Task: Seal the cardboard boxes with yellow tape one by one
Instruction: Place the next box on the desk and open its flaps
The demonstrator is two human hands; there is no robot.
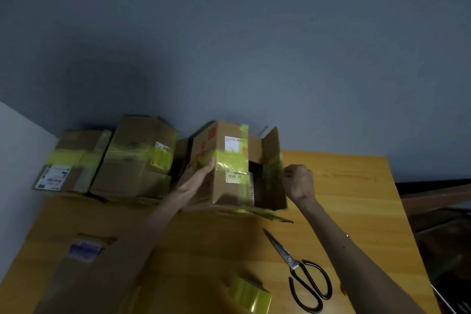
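- I am working the box (229, 194) at the back middle of the table (344, 186). It is lying on its side with the open end facing right and one flap (270, 145) standing out.
- My left hand (197, 176) is pressing flat against the box's left face, fingers straight over a band of yellow tape, bracing it.
- My right hand (297, 181) is curling at the flap's edge and seems to be pinching the tape (274, 168) there. The spot is blurred, so I am judging that rather than reading it.
- To do this well, I am thinking: fold the flap fully shut first, pull the strip taut across the seam, then smooth it down from the middle outward. The left hand should be pushing back against that pull, or the box will be sliding toward the sealed boxes.
- Something printed is showing inside the opening. It must be sitting clear of the flap before I close it.
- Two sealed boxes (74, 160) (139, 158) are standing just left of this one against the wall, leaving little room on that side.
- The scissors (298, 262) are lying near my right forearm and the roll (248, 293) at the near edge — both well apart from the box, so cutting means a reach back.
- A piece of cardboard (84, 262) with a label is filling the near left.
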